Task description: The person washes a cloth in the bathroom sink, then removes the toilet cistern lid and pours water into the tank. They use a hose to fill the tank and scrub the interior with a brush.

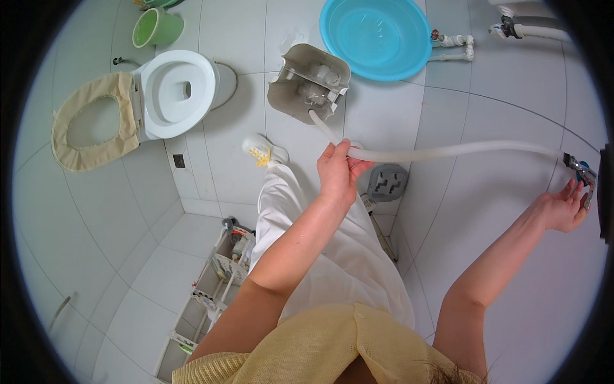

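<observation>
My left hand (338, 170) grips a white flexible hose (412, 155) near its lower end. That end points into a grey two-part plastic bucket (288, 98) on the floor, where clear water or wet plastic glistens. The hose runs right to a metal wall tap (579, 168) with a black fitting. My right hand (568, 206) is at the tap, its fingers at the metal lever; whether they close on it cannot be told. A large blue basin (379, 33) stands just behind the bucket, at its upper right.
A white toilet (180, 93) with its cloth-covered seat raised stands at left, a green bucket (158, 28) beyond it. A storage rack (211, 288) is at lower left. White pipes (453, 48) come from the right wall. A grey plastic piece (388, 182) lies by my leg.
</observation>
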Tool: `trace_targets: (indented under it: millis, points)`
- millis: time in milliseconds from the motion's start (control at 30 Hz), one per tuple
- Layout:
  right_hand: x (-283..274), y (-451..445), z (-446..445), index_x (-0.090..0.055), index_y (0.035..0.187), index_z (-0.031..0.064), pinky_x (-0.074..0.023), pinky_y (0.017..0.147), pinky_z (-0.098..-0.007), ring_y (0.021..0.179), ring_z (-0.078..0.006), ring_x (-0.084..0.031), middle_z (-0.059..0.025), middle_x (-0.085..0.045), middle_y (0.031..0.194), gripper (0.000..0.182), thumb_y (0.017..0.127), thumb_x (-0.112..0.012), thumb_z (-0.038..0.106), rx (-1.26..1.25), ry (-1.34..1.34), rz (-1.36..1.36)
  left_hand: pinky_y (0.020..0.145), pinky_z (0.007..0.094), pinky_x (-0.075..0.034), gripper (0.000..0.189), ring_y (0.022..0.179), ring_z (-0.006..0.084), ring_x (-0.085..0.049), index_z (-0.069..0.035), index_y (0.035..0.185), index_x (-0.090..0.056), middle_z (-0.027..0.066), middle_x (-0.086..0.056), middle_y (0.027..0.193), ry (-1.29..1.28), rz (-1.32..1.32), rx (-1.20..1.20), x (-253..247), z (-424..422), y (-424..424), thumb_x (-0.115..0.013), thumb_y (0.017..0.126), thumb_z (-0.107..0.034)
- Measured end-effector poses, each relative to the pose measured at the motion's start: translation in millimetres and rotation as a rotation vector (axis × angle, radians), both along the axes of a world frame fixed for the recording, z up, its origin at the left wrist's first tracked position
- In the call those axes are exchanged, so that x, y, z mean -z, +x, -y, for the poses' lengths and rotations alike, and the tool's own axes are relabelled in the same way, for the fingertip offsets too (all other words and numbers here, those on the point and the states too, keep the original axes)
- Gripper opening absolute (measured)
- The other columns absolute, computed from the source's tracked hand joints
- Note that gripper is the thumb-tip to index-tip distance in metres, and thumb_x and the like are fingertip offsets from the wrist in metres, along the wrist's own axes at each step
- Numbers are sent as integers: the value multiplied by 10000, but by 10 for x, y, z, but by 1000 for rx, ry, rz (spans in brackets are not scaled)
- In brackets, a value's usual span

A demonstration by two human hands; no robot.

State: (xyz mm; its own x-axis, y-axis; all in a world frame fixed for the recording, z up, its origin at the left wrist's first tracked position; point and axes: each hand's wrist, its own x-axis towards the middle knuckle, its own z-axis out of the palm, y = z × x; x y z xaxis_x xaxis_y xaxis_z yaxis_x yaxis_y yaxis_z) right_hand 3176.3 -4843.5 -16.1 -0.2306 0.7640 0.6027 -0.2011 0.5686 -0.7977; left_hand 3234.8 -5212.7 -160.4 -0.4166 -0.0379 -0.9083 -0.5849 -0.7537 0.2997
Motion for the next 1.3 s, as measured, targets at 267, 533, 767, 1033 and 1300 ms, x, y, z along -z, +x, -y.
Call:
trace_targets:
  millis: [267,533,767,1033,1300]
  points:
    - [-95,-182,276,-422,976,-98,-473,572,-306,781,-287,-616,-212,-543,910,154,823,-422,-89,-32,-170,-52,710,385,-589,152,700,215,-628,12,944,-479,109,-569,845,11,-2,17,-1,-148,-171,-522,916,-131]
    - [-120,-221,292,-388,933,-73,-458,551,-296,663,-248,-562,-220,-542,874,131,815,-439,-101,-141,-249,-4,697,383,-589,128,726,189,-626,-10,942,-485,92,-568,861,32,-25,59,-74,-75,-147,-520,920,-131]
    - [-121,-311,843,-382,923,-69,-454,490,-257,596,-209,-563,-185,-573,743,149,816,-484,-83,-267,-116,257,687,377,-591,139,745,181,-622,-11,968,-487,86,-566,867,-6,-17,71,-43,14,-80,-526,915,-134]
    - [-7,-181,920,-227,1305,-38,-467,533,-240,607,-172,-594,-174,-636,821,543,859,-534,5,-204,-91,477,615,319,-593,132,675,140,-596,-12,1005,-490,63,-552,831,-21,-29,114,-75,-30,-157,-487,935,-124]
    - [427,51,903,-284,1334,-52,-493,608,-267,764,-209,-640,-216,-610,1062,546,914,-568,151,-376,-131,566,626,314,-590,104,704,141,-585,-25,983,-503,58,-544,819,-146,-78,132,-36,-143,-253,-496,921,-107]
